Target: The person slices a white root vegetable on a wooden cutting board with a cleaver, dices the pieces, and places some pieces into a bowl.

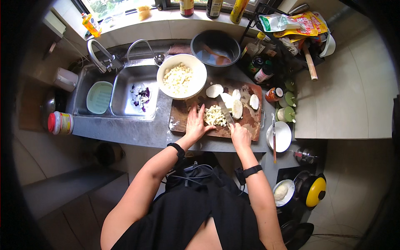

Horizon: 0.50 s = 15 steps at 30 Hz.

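My right hand is closed round the handle of a kitchen knife, whose blade lies along the right side of a heap of diced pale vegetable. At the heap's left side, my left hand rests with fingers spread on the wooden cutting board. Several white peeled slices lie behind and to the right of the blade, one apart near the board's right edge. A large cream bowl holding more diced pieces stands at the board's back left corner.
Left is a double steel sink with purple and white scraps and a green basket. A dark basin with a wooden spoon stands behind. Jars and a white bowl with a utensil across it are on the right.
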### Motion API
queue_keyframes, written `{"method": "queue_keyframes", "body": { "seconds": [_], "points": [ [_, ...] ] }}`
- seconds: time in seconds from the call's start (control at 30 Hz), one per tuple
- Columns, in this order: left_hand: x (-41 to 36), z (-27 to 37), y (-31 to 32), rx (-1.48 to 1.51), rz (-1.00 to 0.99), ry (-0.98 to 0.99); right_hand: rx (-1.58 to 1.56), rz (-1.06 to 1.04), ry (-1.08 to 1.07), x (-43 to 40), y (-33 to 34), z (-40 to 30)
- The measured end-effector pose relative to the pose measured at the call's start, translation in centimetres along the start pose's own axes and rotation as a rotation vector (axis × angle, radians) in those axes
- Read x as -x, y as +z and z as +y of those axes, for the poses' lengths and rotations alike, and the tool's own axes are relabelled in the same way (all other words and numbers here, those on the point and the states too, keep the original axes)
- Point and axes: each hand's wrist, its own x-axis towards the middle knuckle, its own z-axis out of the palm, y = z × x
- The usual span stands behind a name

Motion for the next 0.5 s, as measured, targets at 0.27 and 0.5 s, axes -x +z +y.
{"method": "queue_keyframes", "body": {
  "seconds": [0.27, 0.5],
  "points": [
    [-1.7, 1.7, 1.9, 0.065, 0.091, -0.043, -0.336, -0.116, 0.046, -2.0, 0.4, -0.7],
    [-1.5, 0.1, 0.6, 0.038, 0.114, -0.163, -0.381, -0.162, 0.071, -2.3, 0.6, 1.3]
  ]
}}
